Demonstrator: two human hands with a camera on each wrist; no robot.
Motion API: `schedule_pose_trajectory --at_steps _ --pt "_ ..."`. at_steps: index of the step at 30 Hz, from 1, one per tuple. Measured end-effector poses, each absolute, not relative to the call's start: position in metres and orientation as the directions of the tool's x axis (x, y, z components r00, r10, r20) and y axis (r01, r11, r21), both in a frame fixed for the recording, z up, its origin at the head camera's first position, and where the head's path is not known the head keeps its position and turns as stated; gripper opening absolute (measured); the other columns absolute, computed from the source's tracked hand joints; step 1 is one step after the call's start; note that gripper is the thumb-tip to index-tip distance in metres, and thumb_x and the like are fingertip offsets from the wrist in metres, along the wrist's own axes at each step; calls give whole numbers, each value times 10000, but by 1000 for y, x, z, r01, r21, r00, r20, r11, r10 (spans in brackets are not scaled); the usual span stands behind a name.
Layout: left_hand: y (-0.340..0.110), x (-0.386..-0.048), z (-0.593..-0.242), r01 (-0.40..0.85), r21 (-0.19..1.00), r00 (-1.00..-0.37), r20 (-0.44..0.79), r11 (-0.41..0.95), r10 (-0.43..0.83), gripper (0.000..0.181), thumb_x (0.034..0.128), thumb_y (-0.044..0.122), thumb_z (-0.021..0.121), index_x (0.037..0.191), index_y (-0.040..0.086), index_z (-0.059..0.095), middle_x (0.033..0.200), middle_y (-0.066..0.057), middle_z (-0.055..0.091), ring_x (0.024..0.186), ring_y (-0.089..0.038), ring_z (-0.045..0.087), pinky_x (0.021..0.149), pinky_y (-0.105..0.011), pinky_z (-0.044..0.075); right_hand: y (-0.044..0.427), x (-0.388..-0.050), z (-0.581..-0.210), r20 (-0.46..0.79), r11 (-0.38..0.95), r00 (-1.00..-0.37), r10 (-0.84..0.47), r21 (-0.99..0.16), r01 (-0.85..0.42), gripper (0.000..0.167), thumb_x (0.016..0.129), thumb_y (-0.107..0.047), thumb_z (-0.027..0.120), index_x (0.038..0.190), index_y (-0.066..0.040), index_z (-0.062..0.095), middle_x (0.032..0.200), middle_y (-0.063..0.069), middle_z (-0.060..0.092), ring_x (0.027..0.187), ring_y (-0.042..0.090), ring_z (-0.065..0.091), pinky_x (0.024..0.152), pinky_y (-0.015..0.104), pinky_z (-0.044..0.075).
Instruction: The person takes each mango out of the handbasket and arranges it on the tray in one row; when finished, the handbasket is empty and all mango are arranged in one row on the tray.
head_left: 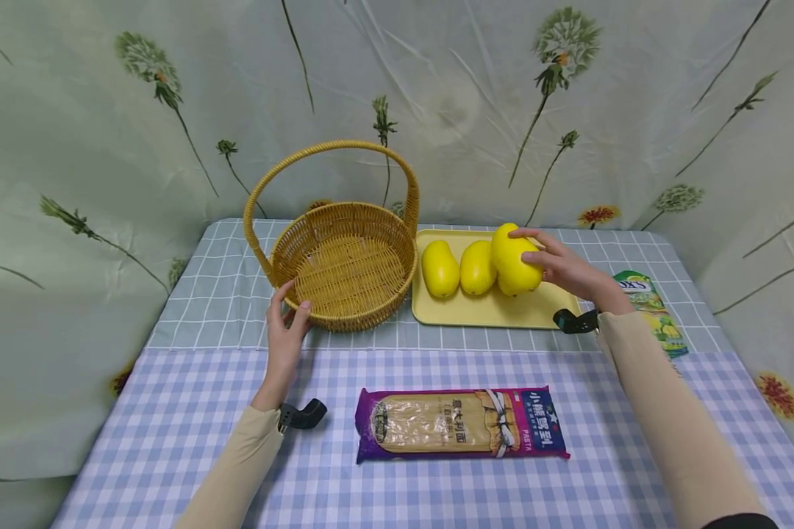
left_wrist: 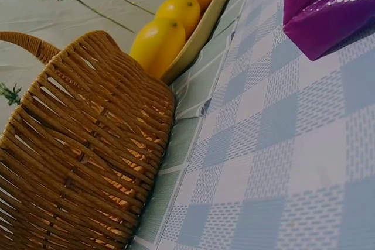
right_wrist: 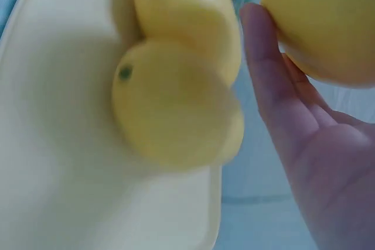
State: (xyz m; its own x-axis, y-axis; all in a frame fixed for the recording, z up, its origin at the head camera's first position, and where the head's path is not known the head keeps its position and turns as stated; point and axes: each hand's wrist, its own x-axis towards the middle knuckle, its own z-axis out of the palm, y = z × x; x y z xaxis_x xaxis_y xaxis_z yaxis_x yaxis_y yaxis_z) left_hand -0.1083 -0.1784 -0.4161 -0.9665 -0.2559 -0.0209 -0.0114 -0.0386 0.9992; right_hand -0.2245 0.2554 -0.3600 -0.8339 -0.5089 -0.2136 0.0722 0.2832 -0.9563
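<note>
My right hand (head_left: 572,272) holds a yellow mango (head_left: 517,263) between thumb and fingers, raised above the pale yellow tray (head_left: 549,312). On that tray lie three more mangoes: a left one (head_left: 440,269), a middle one (head_left: 477,268), and a right one (right_wrist: 176,106) mostly hidden in the head view by the held fruit. To the tray's left stands a wicker basket (head_left: 351,275) with a tall arched handle; nothing lies inside it. My left hand (head_left: 283,344) grips the basket's front-left rim; the left wrist view shows the woven side but not the fingers.
A purple packet of pasta (head_left: 462,425) lies on the checked cloth (head_left: 205,433) in front of the basket and tray. A green printed bag (head_left: 655,312) lies right of the tray, partly behind my right forearm. A floral curtain (head_left: 450,110) hangs behind the table.
</note>
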Motion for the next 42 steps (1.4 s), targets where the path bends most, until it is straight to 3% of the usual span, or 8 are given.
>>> schedule_pose_trajectory --at_steps 3,9,13,16,20,25,30,42 --pt "-178 -108 -416 -8 999 -966 -18 -41 -257 521 1008 133 486 1478 49 276 1503 -174 99 1315 -340 318 1014 -434 410 272 -223 -364 -237 301 -859 -454 -948 102 458 1012 -256 451 1446 -309 315 1548 117 50 1237 292 304 1069 579 259" --pt "-177 -108 -415 -11 999 -966 -19 -33 -260 518 1009 143 485 1476 49 281 1499 -179 113 1304 -335 331 1007 -424 418 296 -224 -371 -265 248 -888 -376 -952 179 477 1026 -201 369 1478 -306 260 1578 77 -55 1236 242 278 935 265 408" --pt "-177 -107 -414 -13 999 -965 -20 -29 -261 512 1011 146 483 1475 57 285 1498 -187 112 1302 -335 332 1011 -428 414 306 -224 -378 -285 237 -902 -325 -948 214 455 1021 -165 326 1451 -307 278 1577 73 -76 1227 245 269 834 192 438" --pt "-177 -107 -414 -11 1000 -966 -17 -25 -257 512 1012 149 479 1476 58 283 1496 -196 110 1304 -342 328 1015 -437 408 309 -223 -385 -297 257 -915 -273 -939 228 413 1035 -224 359 1437 -291 288 1574 88 -60 1224 265 262 910 259 406" --pt "-178 -110 -417 -5 1000 -967 -11 -24 -253 522 1011 156 483 1478 48 276 1493 -206 111 1307 -357 320 1016 -455 403 308 -224 -394 -303 315 -927 -223 -922 226 480 1018 -322 467 1448 -219 282 1580 118 -42 1275 332 216 1058 459 274" --pt "-183 -116 -431 1 1000 -964 -6 -26 -265 526 1004 188 506 1478 87 300 1491 -165 140 1296 -336 333 1005 -434 420 306 -228 -401 -323 401 -927 -191 -888 226 576 1008 -294 494 1496 -146 227 1580 150 -48 1350 423 108 1087 630 138" --pt "-186 -118 -441 11 1000 -960 10 -2 -279 525 1002 240 514 1474 122 317 1482 -133 163 1276 -310 358 991 -408 438 304 -233 -403 -315 461 -930 -189 -865 199 590 1013 -261 479 1512 -103 206 1578 174 -51 1377 467 46 1085 648 102" --pt "-186 -118 -445 39 999 -959 41 13 -281 517 1005 237 510 1470 110 324 1476 -134 171 1270 -309 364 972 -375 457 304 -234 -403 -287 545 -939 -192 -827 142 594 1039 -312 402 1516 -44 172 1554 254 20 1378 483 60 1053 595 250"
